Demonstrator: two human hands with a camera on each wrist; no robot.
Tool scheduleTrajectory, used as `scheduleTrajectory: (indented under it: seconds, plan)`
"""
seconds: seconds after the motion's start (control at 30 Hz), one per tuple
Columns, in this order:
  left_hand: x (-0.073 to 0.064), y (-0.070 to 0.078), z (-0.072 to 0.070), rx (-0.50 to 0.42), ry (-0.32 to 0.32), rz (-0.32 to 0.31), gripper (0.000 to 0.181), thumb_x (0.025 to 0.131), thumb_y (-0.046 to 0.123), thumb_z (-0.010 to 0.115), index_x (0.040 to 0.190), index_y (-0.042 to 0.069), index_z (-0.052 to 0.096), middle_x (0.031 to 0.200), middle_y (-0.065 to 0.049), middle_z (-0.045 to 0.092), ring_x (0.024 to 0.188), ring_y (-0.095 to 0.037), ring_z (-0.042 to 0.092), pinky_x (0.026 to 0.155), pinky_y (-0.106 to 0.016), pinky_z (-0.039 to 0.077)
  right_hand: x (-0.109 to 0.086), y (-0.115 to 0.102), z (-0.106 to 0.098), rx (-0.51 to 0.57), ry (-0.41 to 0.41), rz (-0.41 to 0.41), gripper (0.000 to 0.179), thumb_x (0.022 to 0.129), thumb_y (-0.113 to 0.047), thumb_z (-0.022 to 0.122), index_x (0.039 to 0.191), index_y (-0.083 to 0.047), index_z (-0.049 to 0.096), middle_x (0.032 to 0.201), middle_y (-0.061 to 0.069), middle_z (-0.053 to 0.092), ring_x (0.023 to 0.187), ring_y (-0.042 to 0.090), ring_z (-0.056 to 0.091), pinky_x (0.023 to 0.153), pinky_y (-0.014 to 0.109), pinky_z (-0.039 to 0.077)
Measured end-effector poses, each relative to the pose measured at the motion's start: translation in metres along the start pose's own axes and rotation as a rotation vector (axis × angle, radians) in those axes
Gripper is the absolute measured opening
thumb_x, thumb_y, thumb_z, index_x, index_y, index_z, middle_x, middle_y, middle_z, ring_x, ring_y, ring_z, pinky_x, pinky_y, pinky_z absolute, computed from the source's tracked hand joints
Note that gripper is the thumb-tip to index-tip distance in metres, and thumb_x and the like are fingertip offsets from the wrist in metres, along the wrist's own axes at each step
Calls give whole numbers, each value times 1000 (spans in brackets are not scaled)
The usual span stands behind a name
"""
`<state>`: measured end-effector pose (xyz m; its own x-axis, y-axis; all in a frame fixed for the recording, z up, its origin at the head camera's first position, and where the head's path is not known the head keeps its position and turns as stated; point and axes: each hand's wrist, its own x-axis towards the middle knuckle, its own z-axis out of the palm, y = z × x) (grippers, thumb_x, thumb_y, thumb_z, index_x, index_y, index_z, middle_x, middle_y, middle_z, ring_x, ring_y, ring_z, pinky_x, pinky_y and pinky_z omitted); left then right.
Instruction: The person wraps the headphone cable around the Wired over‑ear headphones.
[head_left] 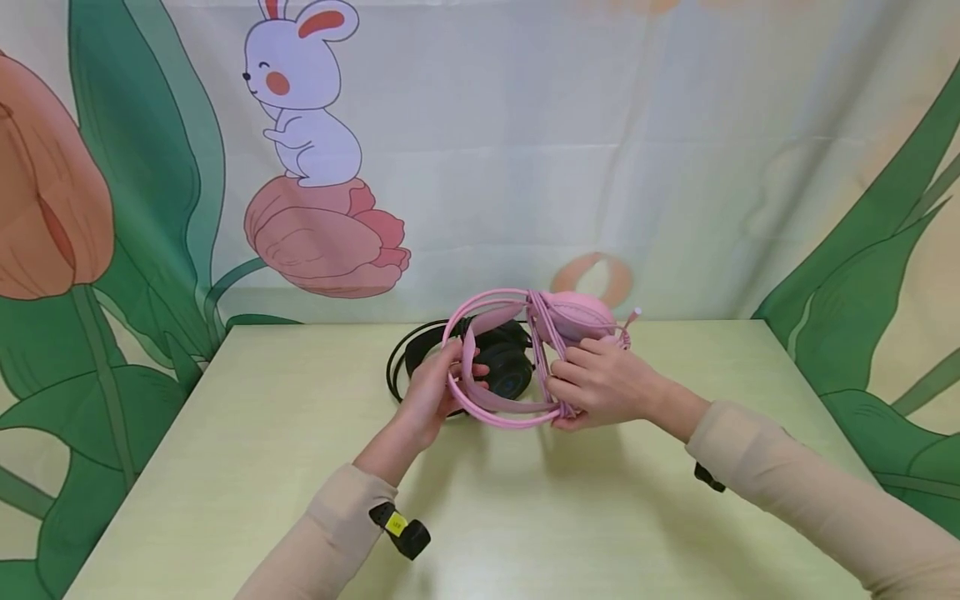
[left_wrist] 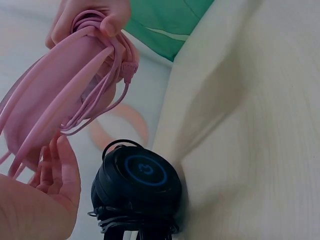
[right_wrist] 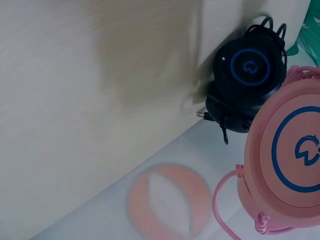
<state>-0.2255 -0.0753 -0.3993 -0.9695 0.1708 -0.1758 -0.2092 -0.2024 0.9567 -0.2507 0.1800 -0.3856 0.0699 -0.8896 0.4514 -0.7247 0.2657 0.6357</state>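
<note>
Pink headphones [head_left: 504, 417] are held up above the table by both hands, with their pink cable wound in loops across the earcups. My left hand [head_left: 431, 387] holds the headband on its left side, with the fingers showing through the band. On the other side my right hand [head_left: 600, 383] grips the wound cable beside the lower earcup. The left wrist view shows the right hand [left_wrist: 112, 17] round the cable loops and the left hand's fingers [left_wrist: 64, 167] against the band. A pink earcup [right_wrist: 295, 150] with a blue ring fills the right wrist view's edge; no hand shows there.
Black headphones [head_left: 510, 371] with a blue ring on the earcup lie behind the pink pair, partly hidden by it. Their black cable [left_wrist: 135, 220] is bundled. A pale table [head_left: 247, 467] ends at a printed curtain [head_left: 495, 192] at the back.
</note>
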Motion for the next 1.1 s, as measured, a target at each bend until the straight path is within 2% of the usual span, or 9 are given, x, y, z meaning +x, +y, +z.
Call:
scheduleTrajectory:
  seconds: [0.17,0.3,0.4,0.47,0.67,0.77,0.87,0.97,1.1]
  plan:
    - [-1,1,-7,74,-51,31,48,93,42,44,126,7,48,112,-12,63,86,-14,66,78,-28,53,-4,5,4,19,45,33,45,84,-55,45,82,-11,56,76,0,57,65,19,51,58,31,41]
    - [0,1,-18,119,-33,43,49,94,42,45,130,9,46,123,-15,56,98,-22,64,79,-32,53,-10,10,6,7,44,77,43,83,-52,46,80,-10,56,73,1,55,64,20,50,57,32,41]
    - [2,-1,-28,145,5,23,48,94,40,45,130,8,44,124,-14,57,105,-29,61,79,-32,54,-17,15,5,-14,1,125,43,82,-53,47,81,-11,55,72,1,55,64,20,50,58,33,42]
    - [3,-2,-35,167,36,5,45,94,39,47,129,9,46,122,-12,58,105,-28,61,78,-31,54,-21,19,4,-21,-38,161,44,81,-54,48,81,-11,56,73,1,56,65,21,51,60,33,44]
    - [6,-3,-56,251,95,-20,45,93,37,50,124,5,49,117,-14,61,84,-15,67,78,-34,54,-36,29,5,-19,-120,253,45,78,-54,54,84,-10,58,77,4,58,67,23,54,62,34,46]
    - [8,-3,-67,321,95,-7,42,93,34,50,121,3,51,113,-15,62,83,-18,67,76,-33,54,-44,32,7,-25,-144,287,44,78,-53,54,84,-9,56,77,5,57,67,23,54,61,33,46]
    - [10,-3,-78,403,83,10,41,93,35,50,119,3,52,111,-16,62,88,-25,66,73,-31,55,-53,35,10,-28,-158,323,42,78,-52,55,82,-10,55,76,5,56,67,23,54,61,33,45]
    - [11,-2,-86,494,61,37,42,93,35,51,119,1,51,112,-19,61,92,-30,64,76,-35,54,-62,37,13,-32,-176,359,41,76,-51,57,80,-10,55,75,4,55,67,23,54,60,32,43]
    - [12,0,-95,622,24,78,39,93,33,52,117,1,52,111,-20,61,88,-27,64,79,-41,53,-72,39,17,-31,-202,402,39,73,-50,60,80,-11,56,73,3,53,65,22,51,57,32,40]
